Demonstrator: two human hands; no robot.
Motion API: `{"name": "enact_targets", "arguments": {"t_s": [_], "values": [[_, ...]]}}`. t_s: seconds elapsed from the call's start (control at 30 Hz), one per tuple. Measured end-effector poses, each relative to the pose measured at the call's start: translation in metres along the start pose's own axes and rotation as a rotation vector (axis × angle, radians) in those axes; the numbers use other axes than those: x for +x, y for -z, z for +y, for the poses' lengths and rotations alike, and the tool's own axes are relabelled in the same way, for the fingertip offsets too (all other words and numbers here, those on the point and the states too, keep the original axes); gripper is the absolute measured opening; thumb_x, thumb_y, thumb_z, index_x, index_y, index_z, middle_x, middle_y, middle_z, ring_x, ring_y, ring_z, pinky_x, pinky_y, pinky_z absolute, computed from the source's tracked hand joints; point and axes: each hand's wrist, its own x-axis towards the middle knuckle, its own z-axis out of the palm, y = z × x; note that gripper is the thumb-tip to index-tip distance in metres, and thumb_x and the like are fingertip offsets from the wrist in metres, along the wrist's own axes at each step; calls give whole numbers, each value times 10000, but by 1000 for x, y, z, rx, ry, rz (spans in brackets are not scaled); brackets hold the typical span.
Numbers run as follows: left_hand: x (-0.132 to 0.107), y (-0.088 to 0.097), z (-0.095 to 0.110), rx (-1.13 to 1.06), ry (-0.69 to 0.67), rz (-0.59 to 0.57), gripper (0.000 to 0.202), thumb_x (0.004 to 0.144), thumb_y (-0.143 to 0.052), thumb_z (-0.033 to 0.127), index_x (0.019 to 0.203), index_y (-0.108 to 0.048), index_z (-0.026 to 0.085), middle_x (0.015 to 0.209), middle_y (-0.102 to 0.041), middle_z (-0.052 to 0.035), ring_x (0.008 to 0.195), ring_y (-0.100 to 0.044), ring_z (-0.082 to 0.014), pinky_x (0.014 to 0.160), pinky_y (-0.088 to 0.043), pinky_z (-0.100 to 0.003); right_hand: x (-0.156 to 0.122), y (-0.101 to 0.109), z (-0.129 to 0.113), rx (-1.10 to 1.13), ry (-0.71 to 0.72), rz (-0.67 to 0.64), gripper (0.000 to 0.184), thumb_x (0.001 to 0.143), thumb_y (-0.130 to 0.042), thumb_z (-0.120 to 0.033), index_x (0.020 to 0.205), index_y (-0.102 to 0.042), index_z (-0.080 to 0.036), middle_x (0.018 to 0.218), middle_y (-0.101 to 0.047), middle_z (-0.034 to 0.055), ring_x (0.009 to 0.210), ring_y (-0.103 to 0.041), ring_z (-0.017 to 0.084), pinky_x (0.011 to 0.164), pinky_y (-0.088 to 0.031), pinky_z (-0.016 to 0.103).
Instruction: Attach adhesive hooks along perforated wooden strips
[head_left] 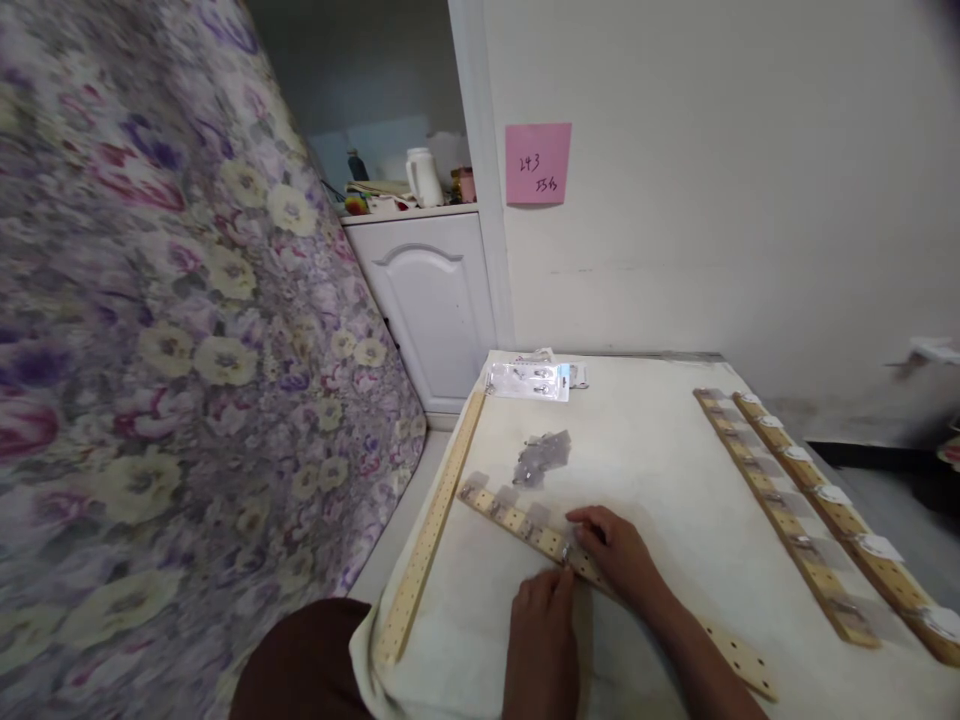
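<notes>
A long perforated wooden strip (510, 520) lies slanted on the cloth-covered table (660, 450), with several small metal clips along it. My right hand (619, 555) rests on the strip, fingers curled over a small metal clip. My left hand (541, 625) sits just below the strip, its fingertips touching the same spot. A small clear bag of metal clips (541, 458) lies just beyond the strip.
A bare perforated strip (435, 530) runs along the table's left edge. Two strips (795, 520) fitted with clips lie at the right. A clear packet (529, 380) sits at the far edge. A flowered mattress (172, 350) leans at the left, a white cabinet (435, 300) behind.
</notes>
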Motion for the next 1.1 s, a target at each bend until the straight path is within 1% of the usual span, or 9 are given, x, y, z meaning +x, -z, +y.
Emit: {"name": "enact_targets", "arguments": {"t_s": [0.13,0.27,0.47,0.7,0.93,1.1], "values": [[0,0,-1,6,-5,-3,547,777,-391,-33,1262,-543,170,1159,-613,-107,1032,-546,-230,892,-472,-401,-2,0,-3,-29,17,0,291,798,-495,-306,1013,-677,-233,888,-686,37,812,-622,195,759,-458,314],[1,1,0,1,1,-25,559,759,-385,-45,1259,-541,148,1167,-608,-117,1035,-537,-230,903,-457,-401,-4,0,-7,-67,13,-10,301,792,-515,-341,1028,-664,-229,840,-669,27,768,-610,188,721,-450,305],[2,3,2,2,24,-38,528,775,-392,-32,1249,-550,139,1146,-613,-123,1008,-541,-239,889,-460,-413,-5,-1,-11,-112,-11,-9,311,743,-565,-315,1029,-648,-225,854,-659,18,758,-602,177,707,-437,293],[2,4,2,17,0,-36,527,781,-391,-33,1265,-536,115,1160,-607,-142,1023,-544,-249,890,-471,-426,-3,-2,-9,-84,-59,-16,308,719,-588,-309,1007,-659,-226,830,-664,12,752,-604,178,709,-434,293],[3,5,4,49,17,-51,527,781,-428,-32,1264,-543,145,1160,-621,-120,1016,-553,-252,875,-479,-420,-1,-1,-11,-34,-113,-23,321,682,-618,-276,999,-658,-244,813,-664,-3,752,-606,174,694,-426,281],[4,8,5,39,49,-46,534,774,-428,-34,1246,-561,176,1140,-635,-99,1002,-561,-244,863,-476,-408,1,-2,-8,1,-97,-33,341,678,-629,-273,1017,-650,-238,824,-663,-4,739,-603,173,688,-430,282]]}}
